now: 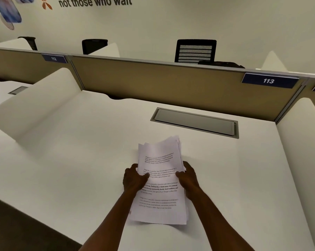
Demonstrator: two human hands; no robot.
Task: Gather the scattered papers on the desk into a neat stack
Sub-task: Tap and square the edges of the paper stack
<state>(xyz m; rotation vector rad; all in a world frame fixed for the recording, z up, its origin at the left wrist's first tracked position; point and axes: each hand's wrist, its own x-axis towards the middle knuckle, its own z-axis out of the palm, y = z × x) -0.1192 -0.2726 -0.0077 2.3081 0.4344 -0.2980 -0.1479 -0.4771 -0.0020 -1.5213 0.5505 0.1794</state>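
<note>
- The left hand (135, 177), just left of the frame's centre, grips the left long edge of the papers (160, 180), with its thumb laid over the printed top sheet and its fingers curled underneath.
- The papers sit in the lower middle of the frame, held between both hands over the white desk (71, 160). The sheets are gathered but not square: corners fan out at the far end, and edges stagger along the right side and near end.
- The right hand (188, 178) pinches the right long edge the same way, thumb on top, fingers beneath.
- The step in hand looks like squaring the bundle. To do it well, I would loosen both grips slightly, stand the sheets on one short edge, tap them on the desk, then turn and tap a long edge, keeping the palms flat as guides.
- A tight pinch would likely lock the misaligned sheets in place or crease them.
- As for containers, the only one is the recessed cable tray (194, 122) at centre right. Its flap lies closed, so I cannot tell what is in it.
</note>
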